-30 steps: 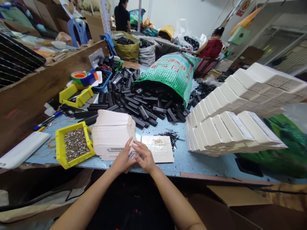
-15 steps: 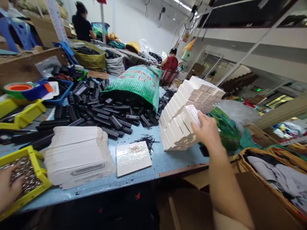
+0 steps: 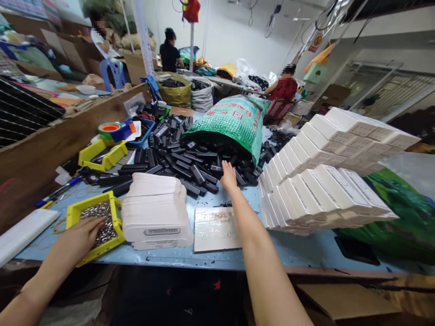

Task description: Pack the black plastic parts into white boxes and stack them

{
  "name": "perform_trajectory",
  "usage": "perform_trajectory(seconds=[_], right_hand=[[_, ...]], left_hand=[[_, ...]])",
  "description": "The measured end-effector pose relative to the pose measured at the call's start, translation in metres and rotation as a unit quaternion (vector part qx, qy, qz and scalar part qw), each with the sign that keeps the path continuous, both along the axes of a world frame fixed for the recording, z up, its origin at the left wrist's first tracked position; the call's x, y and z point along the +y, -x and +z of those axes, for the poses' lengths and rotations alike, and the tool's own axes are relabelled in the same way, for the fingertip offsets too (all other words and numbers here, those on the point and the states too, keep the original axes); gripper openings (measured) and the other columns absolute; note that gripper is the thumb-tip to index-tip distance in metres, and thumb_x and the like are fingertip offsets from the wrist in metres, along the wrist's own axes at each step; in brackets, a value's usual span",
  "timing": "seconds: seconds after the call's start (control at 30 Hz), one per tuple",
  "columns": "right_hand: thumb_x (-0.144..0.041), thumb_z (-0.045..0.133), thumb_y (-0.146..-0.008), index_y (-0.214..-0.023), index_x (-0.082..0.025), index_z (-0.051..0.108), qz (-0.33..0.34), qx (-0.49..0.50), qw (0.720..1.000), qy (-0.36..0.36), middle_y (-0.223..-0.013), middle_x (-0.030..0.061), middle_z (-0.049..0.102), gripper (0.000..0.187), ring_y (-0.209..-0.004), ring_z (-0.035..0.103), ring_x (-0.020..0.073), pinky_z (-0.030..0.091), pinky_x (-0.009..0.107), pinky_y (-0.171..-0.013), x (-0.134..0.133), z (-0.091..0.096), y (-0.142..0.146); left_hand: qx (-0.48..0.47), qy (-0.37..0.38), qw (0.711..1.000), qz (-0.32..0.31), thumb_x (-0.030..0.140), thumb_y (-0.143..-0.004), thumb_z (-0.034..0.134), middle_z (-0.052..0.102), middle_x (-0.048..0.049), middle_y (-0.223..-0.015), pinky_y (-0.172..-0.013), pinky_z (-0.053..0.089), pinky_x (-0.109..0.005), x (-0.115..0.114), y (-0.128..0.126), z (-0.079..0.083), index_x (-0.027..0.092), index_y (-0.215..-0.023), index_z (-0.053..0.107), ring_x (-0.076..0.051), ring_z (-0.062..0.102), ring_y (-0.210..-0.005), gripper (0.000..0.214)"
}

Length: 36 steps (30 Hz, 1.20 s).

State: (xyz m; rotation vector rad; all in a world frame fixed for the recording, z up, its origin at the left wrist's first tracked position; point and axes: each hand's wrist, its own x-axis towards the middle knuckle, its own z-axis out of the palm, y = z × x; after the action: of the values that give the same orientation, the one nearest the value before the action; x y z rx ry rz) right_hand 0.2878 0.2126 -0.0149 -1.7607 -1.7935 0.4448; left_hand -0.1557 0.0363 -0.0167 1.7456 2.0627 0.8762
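Note:
My left hand (image 3: 80, 236) rests in the yellow tray (image 3: 73, 213) of small shiny metal parts, fingers bent down into them; what they pinch is hidden. My right hand (image 3: 229, 176) reaches far forward to the pile of black plastic pieces (image 3: 190, 160) spilling from the green woven sack (image 3: 234, 122), its fingers down among them. Between my arms lies a stack of flat white card sleeves (image 3: 154, 210) and a white tile (image 3: 215, 228).
Stacked white boxes (image 3: 326, 181) fill the right side of the blue table (image 3: 306, 249). A second yellow tray (image 3: 102, 154), tape rolls (image 3: 110, 129) and pens lie at the left by a wooden wall. Three people work at benches behind.
My right hand left the white boxes and swung left and forward to the black pieces. My left hand stays in the yellow tray. The view turned back to the left.

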Motion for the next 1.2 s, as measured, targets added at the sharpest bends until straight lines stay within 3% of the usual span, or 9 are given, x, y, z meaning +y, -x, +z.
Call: perform_trajectory(seconds=[0.1,0.17,0.33,0.43,0.53,0.7,0.77,0.97,1.2], right_hand=[[-0.003,0.054,-0.074,-0.125,-0.01,0.053,-0.024,0.038,0.999,0.011,-0.132,0.0196,0.051,0.051,-0.13,0.039,0.0301,0.017,0.054,-0.112,0.011,-0.009,-0.004],[-0.013,0.053,-0.081,-0.123,-0.011,0.054,-0.023,0.068,0.997,0.008,-0.128,0.0188,0.053,0.041,-0.125,0.045,0.0272,0.028,0.047,-0.109,-0.007,-0.014,-0.003],[-0.036,0.042,-0.093,-0.117,-0.016,0.055,0.054,0.235,0.967,0.081,-0.092,0.007,0.066,0.034,-0.079,0.066,0.0187,0.054,0.034,-0.073,-0.115,-0.027,0.013],[-0.035,0.066,-0.078,-0.112,-0.021,0.059,0.126,0.348,0.92,0.127,-0.103,0.0065,0.065,0.037,-0.094,0.064,0.0218,0.054,0.036,-0.083,-0.175,-0.024,0.015],[-0.036,0.068,-0.078,-0.108,-0.024,0.058,0.1,0.457,0.868,0.165,-0.107,0.0061,0.064,0.034,-0.095,0.065,0.023,0.054,0.041,-0.085,-0.206,-0.016,0.01],[-0.039,0.069,-0.072,-0.105,-0.023,0.053,0.101,0.643,0.718,0.245,-0.094,0.0047,0.065,0.04,-0.076,0.068,0.0221,0.055,0.047,-0.079,-0.218,-0.013,0.019],[-0.043,0.064,-0.075,-0.105,-0.023,0.052,0.07,0.671,0.708,0.209,-0.082,0.0011,0.062,0.038,-0.066,0.065,0.0181,0.055,0.046,-0.076,-0.216,-0.01,0.032],[-0.032,0.061,-0.075,-0.093,-0.028,0.044,-0.054,0.698,0.711,-0.063,-0.074,-0.0046,0.051,0.025,-0.07,0.056,0.0136,0.051,0.039,-0.083,-0.197,0.015,0.071],[-0.032,0.054,-0.076,-0.08,-0.024,0.041,-0.113,0.77,0.622,-0.085,-0.062,-0.0075,0.036,0.015,-0.053,0.042,0.0082,0.045,0.024,-0.061,-0.187,0.021,0.086]], left_hand=[[-0.012,0.02,0.998,0.052,0.062,-0.071,0.053,0.072,0.0073,-0.09,-0.1,0.042,-0.052,-0.018,-0.008,0.005,0.032,-0.08,0.069,-0.027,0.062,-0.1,0.036],[-0.126,0.066,0.984,0.109,0.062,-0.066,0.063,0.073,0.0056,-0.094,-0.097,0.046,-0.051,-0.03,-0.025,0.004,0.032,-0.086,0.072,-0.027,0.064,-0.099,0.037],[-0.501,0.115,0.852,0.104,0.053,-0.048,0.083,0.074,-0.0031,-0.079,-0.077,0.056,-0.035,-0.04,-0.12,-0.008,0.019,-0.076,0.071,-0.02,0.067,-0.075,0.045],[-0.587,0.15,0.794,0.059,0.045,-0.051,0.085,0.072,-0.0046,-0.079,-0.073,0.056,-0.031,-0.03,-0.177,-0.011,0.016,-0.081,0.072,-0.016,0.065,-0.07,0.043],[-0.635,0.163,0.754,0.03,0.037,-0.054,0.085,0.071,-0.0043,-0.077,-0.071,0.055,-0.028,-0.023,-0.206,-0.01,0.015,-0.081,0.072,-0.013,0.064,-0.068,0.038],[-0.656,0.183,0.732,0.002,0.032,-0.059,0.083,0.069,-0.002,-0.075,-0.069,0.052,-0.023,-0.025,-0.213,-0.009,0.014,-0.078,0.07,-0.01,0.062,-0.067,0.03],[-0.657,0.189,0.73,-0.009,0.031,-0.06,0.083,0.067,-0.0004,-0.073,-0.069,0.052,-0.022,-0.028,-0.214,-0.01,0.014,-0.078,0.069,-0.009,0.061,-0.066,0.028],[-0.669,0.182,0.72,-0.034,0.025,-0.062,0.082,0.065,0.0021,-0.073,-0.071,0.051,-0.02,-0.038,-0.229,-0.007,0.016,-0.082,0.064,-0.008,0.06,-0.07,0.028],[-0.672,0.147,0.724,-0.055,0.021,-0.063,0.08,0.062,0.0057,-0.071,-0.067,0.047,-0.018,-0.044,-0.242,-0.006,0.018,-0.084,0.053,-0.006,0.058,-0.065,0.034]])
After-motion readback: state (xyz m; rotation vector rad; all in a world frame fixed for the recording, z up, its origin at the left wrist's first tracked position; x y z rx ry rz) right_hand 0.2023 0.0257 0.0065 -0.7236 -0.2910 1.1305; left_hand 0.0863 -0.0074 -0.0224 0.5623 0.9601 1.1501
